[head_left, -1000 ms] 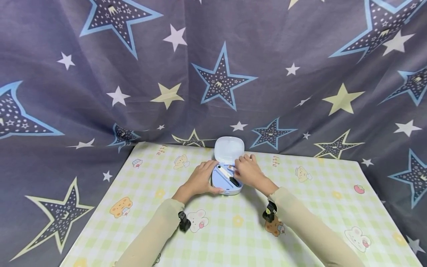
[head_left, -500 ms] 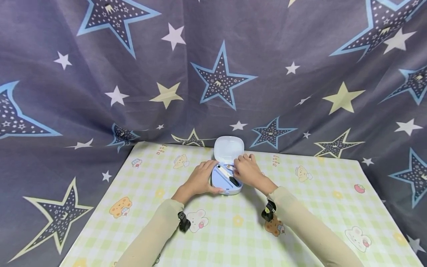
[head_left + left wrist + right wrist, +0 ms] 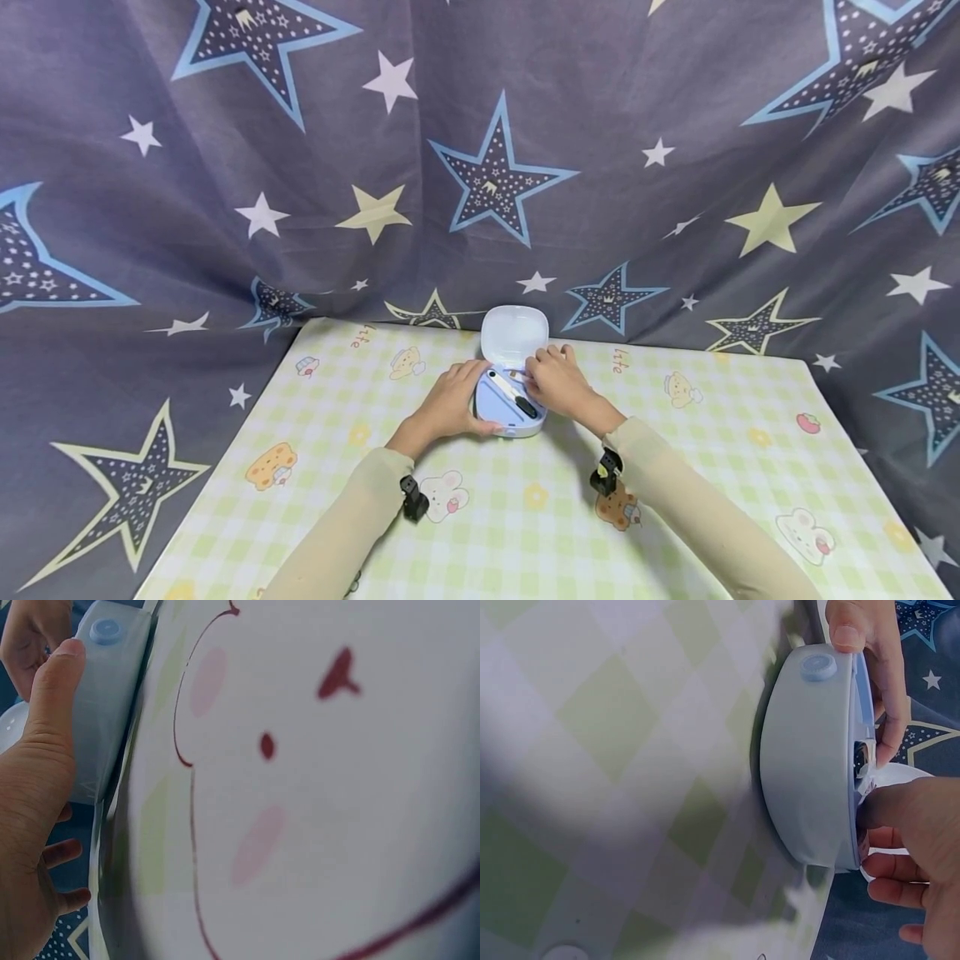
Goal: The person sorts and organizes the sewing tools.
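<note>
A light-blue and white case (image 3: 519,432) stands on the table with its pale lid (image 3: 515,335) tipped back. Lying slantwise inside is a slim white tool (image 3: 502,385) with a black end. My left hand (image 3: 448,405) grips the case's left side, with its thumb (image 3: 56,694) at the front near the round blue button (image 3: 105,631). The right hand (image 3: 561,385) reaches over the right rim with bent fingers; its thumb dips inside in the right wrist view. A small piece with a brownish end (image 3: 514,375) shows beside those fingers. What they touch is hidden.
A checked cloth with cartoon prints covers the table (image 3: 525,533). Close behind the lid hangs a dark star-patterned curtain (image 3: 637,217), which also lines both sides. Each wrist wears a small black camera (image 3: 414,498).
Both hands stay at the case almost without moving. The right fingers shift very slightly over the inside of the case.
</note>
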`<state>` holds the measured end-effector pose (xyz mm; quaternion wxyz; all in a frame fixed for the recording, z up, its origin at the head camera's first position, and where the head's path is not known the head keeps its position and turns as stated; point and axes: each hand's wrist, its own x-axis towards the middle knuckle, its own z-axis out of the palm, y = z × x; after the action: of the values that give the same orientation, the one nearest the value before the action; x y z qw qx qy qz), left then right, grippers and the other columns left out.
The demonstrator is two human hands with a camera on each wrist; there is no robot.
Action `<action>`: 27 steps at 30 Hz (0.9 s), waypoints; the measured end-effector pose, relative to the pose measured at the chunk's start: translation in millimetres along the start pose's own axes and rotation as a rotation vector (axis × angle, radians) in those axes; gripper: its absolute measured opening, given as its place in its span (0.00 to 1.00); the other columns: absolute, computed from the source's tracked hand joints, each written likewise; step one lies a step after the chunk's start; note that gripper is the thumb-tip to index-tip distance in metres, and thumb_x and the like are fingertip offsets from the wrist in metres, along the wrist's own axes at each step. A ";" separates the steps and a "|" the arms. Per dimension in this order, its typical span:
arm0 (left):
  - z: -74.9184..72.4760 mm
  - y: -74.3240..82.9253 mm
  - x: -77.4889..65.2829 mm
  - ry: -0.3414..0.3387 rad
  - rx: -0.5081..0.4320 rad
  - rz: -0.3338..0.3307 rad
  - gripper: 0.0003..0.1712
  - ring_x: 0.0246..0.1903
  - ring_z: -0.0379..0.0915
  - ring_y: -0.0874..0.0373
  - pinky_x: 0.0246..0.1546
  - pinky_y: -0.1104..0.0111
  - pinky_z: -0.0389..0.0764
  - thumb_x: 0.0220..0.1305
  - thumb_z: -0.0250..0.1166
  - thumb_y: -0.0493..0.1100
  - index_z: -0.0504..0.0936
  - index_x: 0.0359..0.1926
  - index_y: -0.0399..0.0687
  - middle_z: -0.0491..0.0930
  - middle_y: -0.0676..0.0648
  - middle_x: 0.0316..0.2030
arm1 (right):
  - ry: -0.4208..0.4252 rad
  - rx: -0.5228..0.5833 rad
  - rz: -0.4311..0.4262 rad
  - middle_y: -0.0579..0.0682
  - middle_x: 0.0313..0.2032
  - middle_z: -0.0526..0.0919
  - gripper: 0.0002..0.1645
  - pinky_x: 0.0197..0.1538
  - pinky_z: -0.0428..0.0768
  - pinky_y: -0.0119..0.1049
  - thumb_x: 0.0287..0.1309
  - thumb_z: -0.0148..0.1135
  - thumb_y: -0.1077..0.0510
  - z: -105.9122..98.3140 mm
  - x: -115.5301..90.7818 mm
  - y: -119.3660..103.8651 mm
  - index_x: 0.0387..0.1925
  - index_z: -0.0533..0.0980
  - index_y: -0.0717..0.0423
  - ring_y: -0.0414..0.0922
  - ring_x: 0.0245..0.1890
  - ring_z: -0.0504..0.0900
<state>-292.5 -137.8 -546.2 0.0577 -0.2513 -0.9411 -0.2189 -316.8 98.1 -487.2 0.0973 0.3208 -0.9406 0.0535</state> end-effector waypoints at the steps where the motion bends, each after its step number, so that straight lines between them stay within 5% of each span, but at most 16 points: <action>1: 0.7 0.5 0.5 -0.007 0.003 -0.005 0.71 0.69 0.64 0.43 0.72 0.50 0.67 0.41 0.77 0.73 0.58 0.78 0.45 0.66 0.43 0.72 | 0.005 0.000 -0.002 0.49 0.29 0.76 0.10 0.55 0.68 0.55 0.59 0.69 0.57 0.2 -1.1 0.9 0.28 0.76 0.53 0.50 0.36 0.71; 15: 10.1 6.7 4.1 0.005 -0.022 0.006 0.70 0.68 0.65 0.42 0.70 0.47 0.70 0.38 0.79 0.72 0.60 0.76 0.45 0.67 0.43 0.71 | 0.119 0.147 -0.029 0.52 0.34 0.80 0.11 0.48 0.75 0.52 0.59 0.69 0.56 -17.8 -45.1 18.7 0.42 0.81 0.58 0.51 0.39 0.78; 23: 9.3 4.0 3.5 -0.013 -0.033 -0.030 0.71 0.70 0.64 0.42 0.71 0.47 0.68 0.38 0.79 0.73 0.59 0.77 0.47 0.65 0.43 0.73 | 0.150 0.329 0.067 0.55 0.38 0.84 0.14 0.44 0.80 0.46 0.58 0.69 0.58 -39.4 -90.0 48.9 0.45 0.82 0.59 0.51 0.37 0.83; 27: 2.9 0.9 1.6 0.003 -0.027 -0.039 0.71 0.69 0.63 0.42 0.70 0.47 0.68 0.38 0.79 0.73 0.59 0.77 0.47 0.65 0.43 0.73 | 0.087 0.364 0.105 0.54 0.36 0.84 0.12 0.41 0.80 0.42 0.57 0.70 0.60 -50.9 -108.9 62.1 0.43 0.81 0.59 0.51 0.36 0.81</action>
<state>-293.4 -135.2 -548.1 0.0514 -0.2335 -0.9426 -0.2330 -263.0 220.0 -463.6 0.0752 0.2810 -0.9258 0.2414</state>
